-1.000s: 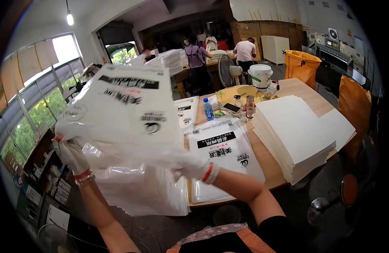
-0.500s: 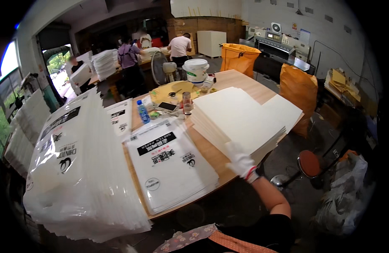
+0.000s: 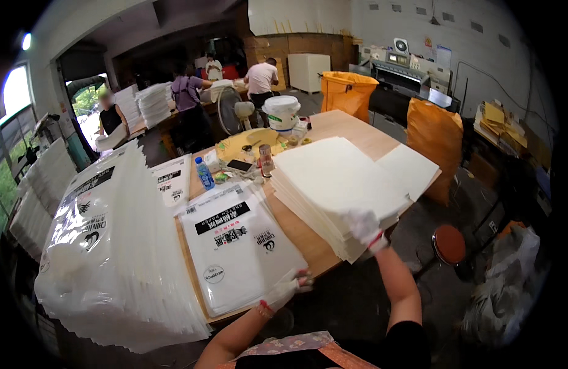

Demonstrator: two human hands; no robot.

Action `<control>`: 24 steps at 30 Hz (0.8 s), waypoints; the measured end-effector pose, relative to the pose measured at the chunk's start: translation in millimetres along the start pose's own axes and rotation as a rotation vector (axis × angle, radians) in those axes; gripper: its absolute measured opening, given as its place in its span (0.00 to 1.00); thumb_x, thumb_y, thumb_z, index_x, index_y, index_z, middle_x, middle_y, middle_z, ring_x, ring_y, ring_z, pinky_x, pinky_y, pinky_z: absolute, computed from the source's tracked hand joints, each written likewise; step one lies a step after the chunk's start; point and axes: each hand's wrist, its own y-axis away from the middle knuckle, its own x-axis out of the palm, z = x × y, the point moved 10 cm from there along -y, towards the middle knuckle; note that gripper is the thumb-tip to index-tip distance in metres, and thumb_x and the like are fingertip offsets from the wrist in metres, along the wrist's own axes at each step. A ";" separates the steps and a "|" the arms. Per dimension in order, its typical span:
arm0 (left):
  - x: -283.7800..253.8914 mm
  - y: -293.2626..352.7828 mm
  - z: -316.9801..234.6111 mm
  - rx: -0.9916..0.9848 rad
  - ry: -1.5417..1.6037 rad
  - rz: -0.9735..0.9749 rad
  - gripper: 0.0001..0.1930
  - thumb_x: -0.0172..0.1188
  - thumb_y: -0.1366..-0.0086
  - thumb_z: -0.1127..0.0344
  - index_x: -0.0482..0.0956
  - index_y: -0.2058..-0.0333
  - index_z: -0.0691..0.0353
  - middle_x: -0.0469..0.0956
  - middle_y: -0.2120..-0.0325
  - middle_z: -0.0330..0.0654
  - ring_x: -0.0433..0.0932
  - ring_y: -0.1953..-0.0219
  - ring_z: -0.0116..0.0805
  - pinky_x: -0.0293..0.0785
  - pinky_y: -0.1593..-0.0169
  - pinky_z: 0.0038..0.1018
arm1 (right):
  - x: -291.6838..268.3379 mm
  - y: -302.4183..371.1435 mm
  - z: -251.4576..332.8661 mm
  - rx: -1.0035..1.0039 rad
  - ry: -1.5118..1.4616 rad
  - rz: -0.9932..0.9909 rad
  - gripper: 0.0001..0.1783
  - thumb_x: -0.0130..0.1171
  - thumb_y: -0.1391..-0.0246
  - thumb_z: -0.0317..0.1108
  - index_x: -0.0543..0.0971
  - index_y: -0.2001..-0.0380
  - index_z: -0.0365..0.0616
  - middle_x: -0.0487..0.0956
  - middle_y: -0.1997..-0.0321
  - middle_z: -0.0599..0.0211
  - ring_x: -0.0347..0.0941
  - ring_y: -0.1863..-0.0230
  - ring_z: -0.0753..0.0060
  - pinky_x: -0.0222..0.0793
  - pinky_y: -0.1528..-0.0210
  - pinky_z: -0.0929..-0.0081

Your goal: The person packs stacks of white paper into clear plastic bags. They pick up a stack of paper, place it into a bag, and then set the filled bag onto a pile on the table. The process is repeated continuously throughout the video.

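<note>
A stack of large white paper sheets [image 3: 333, 166] lies on the right part of the table. My right hand [image 3: 362, 226], in a white glove with a red-edged cuff, is at the stack's near edge. Its fingers are blurred against the white paper, so their grip cannot be made out. My left hand [image 3: 287, 288], in a white glove with bare fingertips, is by the near right corner of a pile of clear printed plastic sleeves [image 3: 247, 252]. Its fingers are loosely bent and apart, with nothing visible in them.
A tall pile of plastic-wrapped packs [image 3: 111, 246] stands at the left. Farther back on the wooden table [image 3: 336, 120] are a blue-labelled bottle [image 3: 204, 174], phone [image 3: 241, 165], glass [image 3: 266, 161] and white bucket [image 3: 281, 113]. Orange sacks [image 3: 434, 147] and a round stool [image 3: 449, 244] stand right.
My left hand has come into view from below, beside the plastic sleeves. My right hand has shifted slightly right along the paper stack. The view has tilted a little.
</note>
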 end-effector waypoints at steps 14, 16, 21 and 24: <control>-23.2 41.6 -46.7 0.115 -1.231 -0.016 0.34 0.57 0.49 0.59 0.60 0.46 0.73 0.68 0.52 0.60 0.68 0.49 0.47 0.65 0.46 0.36 | 94.0 152.1 36.5 0.750 -2.192 -0.056 0.15 0.44 0.41 0.41 0.74 0.61 0.45 0.75 0.61 0.66 0.70 0.57 0.68 0.65 0.55 0.67; 39.7 44.0 -30.0 0.106 -1.792 0.059 0.37 0.57 0.52 0.59 0.61 0.45 0.74 0.64 0.49 0.67 0.58 0.41 0.56 0.55 0.38 0.38 | 76.1 151.0 94.6 0.589 -1.879 -0.203 0.25 0.45 0.40 0.47 0.69 0.47 0.39 0.68 0.44 0.61 0.62 0.42 0.66 0.56 0.39 0.66; 9.4 38.7 13.3 0.357 -1.509 0.118 0.37 0.55 0.47 0.50 0.59 0.43 0.69 0.56 0.42 0.61 0.52 0.38 0.59 0.49 0.37 0.46 | 123.2 152.8 109.6 0.638 -1.366 -0.343 0.19 0.60 0.49 0.27 0.72 0.53 0.35 0.78 0.59 0.64 0.74 0.62 0.74 0.71 0.60 0.76; -124.1 38.5 -4.5 -0.073 -1.225 -0.383 0.27 0.54 0.44 0.48 0.71 0.52 0.62 0.66 0.49 0.54 0.61 0.44 0.52 0.59 0.43 0.44 | 85.0 141.2 100.4 0.582 -1.259 -0.308 0.12 0.56 0.49 0.23 0.75 0.58 0.36 0.80 0.61 0.64 0.76 0.63 0.73 0.72 0.61 0.76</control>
